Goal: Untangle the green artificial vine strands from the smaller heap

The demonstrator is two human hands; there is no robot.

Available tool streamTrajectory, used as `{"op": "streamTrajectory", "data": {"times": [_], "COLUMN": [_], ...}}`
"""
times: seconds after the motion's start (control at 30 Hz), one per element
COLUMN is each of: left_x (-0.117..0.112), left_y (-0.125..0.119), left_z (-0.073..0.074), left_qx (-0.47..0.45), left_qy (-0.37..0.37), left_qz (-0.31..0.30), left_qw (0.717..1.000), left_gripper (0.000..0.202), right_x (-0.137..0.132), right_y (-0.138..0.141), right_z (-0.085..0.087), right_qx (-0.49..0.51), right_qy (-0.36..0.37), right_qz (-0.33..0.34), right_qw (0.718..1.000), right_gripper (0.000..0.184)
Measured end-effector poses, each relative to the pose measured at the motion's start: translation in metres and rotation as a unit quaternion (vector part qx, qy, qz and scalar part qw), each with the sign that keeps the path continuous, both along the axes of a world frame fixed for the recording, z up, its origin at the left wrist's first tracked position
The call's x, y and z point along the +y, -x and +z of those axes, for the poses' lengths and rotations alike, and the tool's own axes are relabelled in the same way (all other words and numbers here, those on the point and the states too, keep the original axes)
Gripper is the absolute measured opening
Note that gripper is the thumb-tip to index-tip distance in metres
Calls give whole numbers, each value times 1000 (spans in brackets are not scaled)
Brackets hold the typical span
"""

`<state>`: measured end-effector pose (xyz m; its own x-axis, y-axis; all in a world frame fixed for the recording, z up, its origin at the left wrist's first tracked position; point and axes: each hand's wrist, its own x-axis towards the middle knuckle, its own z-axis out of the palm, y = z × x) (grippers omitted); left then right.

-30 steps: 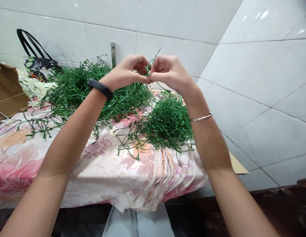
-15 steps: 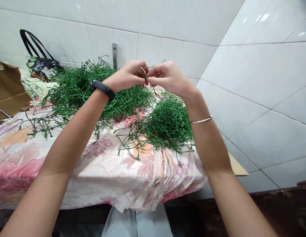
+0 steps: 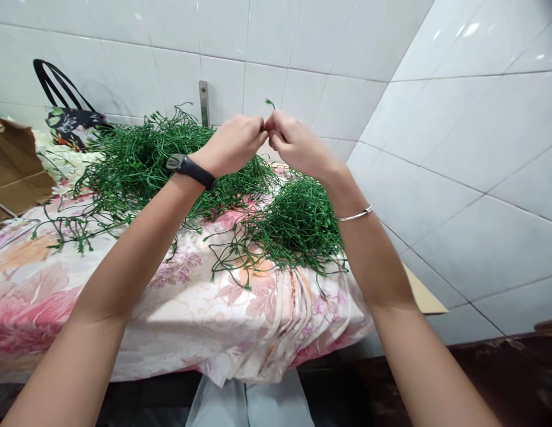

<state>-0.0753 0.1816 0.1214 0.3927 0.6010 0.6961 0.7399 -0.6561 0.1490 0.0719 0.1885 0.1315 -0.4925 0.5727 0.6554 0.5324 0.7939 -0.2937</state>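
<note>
My left hand (image 3: 237, 141) and my right hand (image 3: 298, 141) meet fingertip to fingertip above the table, both closed. A thin green plastic stem (image 3: 270, 103) pokes up behind the right hand's fingers; the rest of it is hidden in the grip. Below and left of my hands lies a large tangled heap of green stems (image 3: 138, 157). A smaller heap of green stems (image 3: 303, 222) rests under my right wrist.
A flowered cloth (image 3: 182, 314) covers the table. At the left are a brown cardboard box (image 3: 18, 169), white flowers (image 3: 66, 166) and a black floral bag (image 3: 75, 126). Tiled walls stand behind and to the right; a metal bracket (image 3: 204, 101) is against the back wall.
Both hands have turned over, knuckles now upward, and their fingers have closed together at the stem. The left wrist has rotated, bringing the wristband's face into sight. The heaps look unchanged.
</note>
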Motion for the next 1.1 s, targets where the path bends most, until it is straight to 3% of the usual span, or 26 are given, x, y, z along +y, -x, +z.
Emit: {"op": "streamTrajectory", "data": {"times": [0.07,0.13,0.27,0.37,0.47,0.63,0.77,0.87,1.1], "left_x": [0,-3,-13,-20,-22,-23,-23,-23,-21], "left_y": [-4,-4,6,15,18,13,14,16,22], "left_z": [-3,-1,8,14,15,16,15,13,13], "left_qx": [28,45,-7,-95,-180,-270,-298,-299,-266], "left_qy": [-19,-3,125,228,274,288,320,317,314], "left_qz": [35,29,-91,-174,-244,-368,-417,-419,-350], "left_qw": [999,999,988,953,913,842,796,796,841], "left_gripper": [21,25,26,22,16,14,16,20,16], "right_x": [1,0,-10,-20,-27,-31,-34,-34,-24], "right_y": [0,0,1,2,3,8,14,17,23], "right_z": [0,1,7,11,13,14,14,12,2], "right_qx": [-17,-26,-22,0,57,177,203,215,211], "right_qy": [-25,-18,9,29,99,229,303,320,292], "right_qz": [-33,-36,2,50,131,228,271,245,202], "right_qw": [999,999,1000,998,985,930,891,889,911], "right_gripper": [13,13,20,25,26,21,21,22,26]}}
